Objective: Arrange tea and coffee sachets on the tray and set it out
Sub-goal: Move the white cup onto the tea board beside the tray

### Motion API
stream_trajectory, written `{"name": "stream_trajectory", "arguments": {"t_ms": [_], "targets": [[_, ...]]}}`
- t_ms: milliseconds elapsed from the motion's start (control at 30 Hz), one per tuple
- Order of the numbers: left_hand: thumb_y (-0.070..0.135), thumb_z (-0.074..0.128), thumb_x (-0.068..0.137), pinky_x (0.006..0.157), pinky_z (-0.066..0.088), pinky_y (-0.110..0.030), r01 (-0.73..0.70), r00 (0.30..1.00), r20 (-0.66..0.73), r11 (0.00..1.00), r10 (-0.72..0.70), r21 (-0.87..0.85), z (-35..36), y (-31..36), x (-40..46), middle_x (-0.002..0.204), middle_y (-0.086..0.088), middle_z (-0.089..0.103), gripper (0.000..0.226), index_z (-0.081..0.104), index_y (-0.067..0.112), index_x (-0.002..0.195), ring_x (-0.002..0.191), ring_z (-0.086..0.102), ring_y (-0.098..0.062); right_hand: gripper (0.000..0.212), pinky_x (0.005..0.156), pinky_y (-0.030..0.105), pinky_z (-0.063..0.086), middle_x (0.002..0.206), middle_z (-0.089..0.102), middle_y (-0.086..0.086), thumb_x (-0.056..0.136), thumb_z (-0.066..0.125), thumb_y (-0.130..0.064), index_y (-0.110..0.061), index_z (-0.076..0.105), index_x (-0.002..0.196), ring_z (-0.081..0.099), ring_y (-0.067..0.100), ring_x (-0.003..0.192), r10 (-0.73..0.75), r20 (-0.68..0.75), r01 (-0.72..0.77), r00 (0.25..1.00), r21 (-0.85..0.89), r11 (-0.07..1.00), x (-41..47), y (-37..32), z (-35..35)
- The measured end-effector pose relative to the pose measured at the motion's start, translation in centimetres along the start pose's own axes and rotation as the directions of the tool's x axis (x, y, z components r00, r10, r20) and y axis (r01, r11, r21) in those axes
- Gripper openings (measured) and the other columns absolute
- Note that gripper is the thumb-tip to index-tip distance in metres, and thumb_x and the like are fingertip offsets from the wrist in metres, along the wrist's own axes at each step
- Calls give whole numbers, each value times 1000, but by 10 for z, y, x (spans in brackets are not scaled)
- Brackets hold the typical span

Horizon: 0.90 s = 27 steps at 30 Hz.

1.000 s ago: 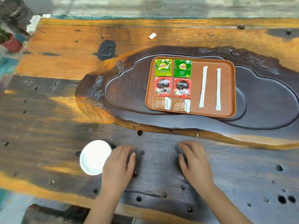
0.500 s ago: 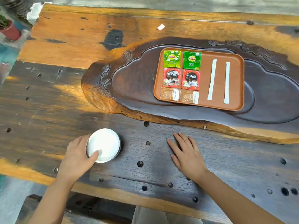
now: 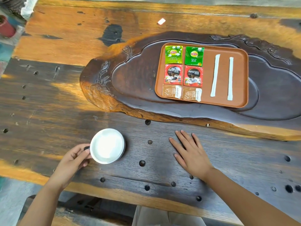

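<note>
Left hand [image 3: 74,158] grips white cup [image 3: 107,145] | right hand [image 3: 191,154] flat, released | sachets: Lipton [image 3: 173,54], Nescafé [image 3: 173,74]

Tray [image 3: 241,79]: uniform terracotta brown, unpatterned. Far-left on it, two tea sachets [image 3: 173,54], one light green and one darker green, each bearing a yellow and red logo. Beside them on the near side, two coffee sachets [image 3: 173,74], red with white lettering and a dark cup picture. Nearest row, two sugar packets [image 3: 172,92], translucent brown with white ends. To the right, two plain white sticks [image 3: 215,75]. Carved slab [image 3: 130,88]: very dark brown, orange-tan at its edges, with a plant pattern at left. Table [image 3: 65,46]: orange and near-black streaks, grey-brown near side with dark round holes. Dish [image 3: 107,145]: plain white, dark underneath.
</note>
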State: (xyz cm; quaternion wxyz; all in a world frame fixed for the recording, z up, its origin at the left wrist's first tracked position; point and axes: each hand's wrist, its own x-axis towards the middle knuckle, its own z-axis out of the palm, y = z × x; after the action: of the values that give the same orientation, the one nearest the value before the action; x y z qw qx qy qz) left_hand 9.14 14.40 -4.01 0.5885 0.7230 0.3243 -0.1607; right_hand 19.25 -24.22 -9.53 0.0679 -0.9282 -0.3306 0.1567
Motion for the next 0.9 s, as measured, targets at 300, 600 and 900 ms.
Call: {"name": "stream_trajectory", "arguments": {"t_ms": [300, 600, 900], "targets": [[1, 45, 93, 79, 55, -22, -55, 999, -13, 983, 53, -177, 18, 11, 9, 82, -6, 72, 17, 61, 0, 99, 83, 68, -13, 60, 111, 50, 9, 153, 26, 11, 92, 30, -52, -23, 29, 144, 16, 27, 142, -62, 41, 64, 997, -36, 997, 9, 15, -2], [9, 50, 86, 80, 55, -24, -241, 967, 44, 955, 252, -172, 30, 77, 27, 83, -3, 72, 13, 61, 4, 91, 83, 67, -12, 62, 111, 51, 9, 153, 25, 10, 91, 35, -53, -24, 28, 144, 13, 26, 142, -103, 24, 103, 994, 2, 995, 13, 21, -1], [-1, 34, 96, 63, 53, -13, -289, 947, 74, 932, 311, -217, 49, 152, 93, 67, 8, 72, 25, 56, 9, 92, 64, 67, -3, 62, 110, 51, 14, 151, 31, 8, 87, 43, -51, -25, 33, 142, 20, 25, 140, -96, -13, 97, 995, 66, 993, 15, 21, 0]]}}
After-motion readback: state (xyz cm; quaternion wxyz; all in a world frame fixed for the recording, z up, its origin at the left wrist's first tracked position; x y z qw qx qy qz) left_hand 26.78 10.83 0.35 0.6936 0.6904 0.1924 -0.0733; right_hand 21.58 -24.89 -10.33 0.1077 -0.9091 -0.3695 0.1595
